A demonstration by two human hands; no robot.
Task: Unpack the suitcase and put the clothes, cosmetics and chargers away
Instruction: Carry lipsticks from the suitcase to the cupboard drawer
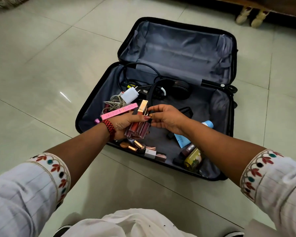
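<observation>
- Over the near half of the open suitcase, the left hand grips a bundle of lip gloss tubes, their long axes running near to far.
- Just right of it, the right hand curls loosely, fingertips at the bundle; whether they pinch a tube I cannot tell.
- Loose lipsticks lie just nearer than the left hand; the blue tube sits beneath the right wrist, probably that hand's easier reach.

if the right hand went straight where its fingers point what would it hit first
Most likely the lip glosses gripped in the left hand; the right hand points at them from close by, though depth is unclear.
</observation>
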